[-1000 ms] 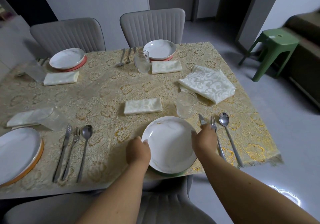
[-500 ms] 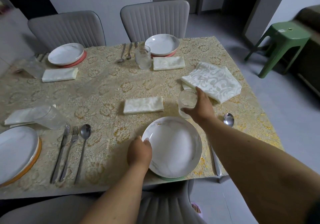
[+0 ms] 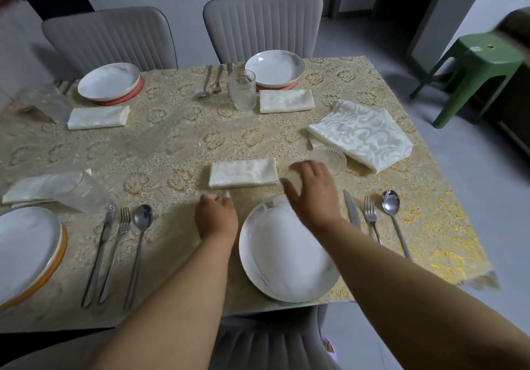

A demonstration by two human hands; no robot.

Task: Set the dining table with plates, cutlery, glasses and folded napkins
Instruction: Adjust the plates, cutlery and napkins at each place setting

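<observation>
Currently both hands work the nearest place setting. The left hand hovers at nine o'clock of the white marbled shallow plate, fingers curled loosely and holding nothing, its fingertips just short of the folded cream damask napkin. The right hand is spread, fingers apart, reaching over the plate's far rim toward that napkin; it holds nothing. The clear ribbed drinking glass stands at one o'clock of the plate, just beyond this hand.

Judgement: the step is squaring the napkin above the plate. It is best done with flat fingertips on both ends, sliding rather than lifting so the fold keeps, and with the right wrist kept clear of the glass.

At three o'clock lie the steel knife, fork and spoon, parallel.

The gold floral brocade tablecloth bears three further settings. A larger patterned white cloth lies loose at two o'clock. Beyond stand two grey ribbed upholstered chairs and, at two o'clock on the grey floor, a green plastic stool.
</observation>
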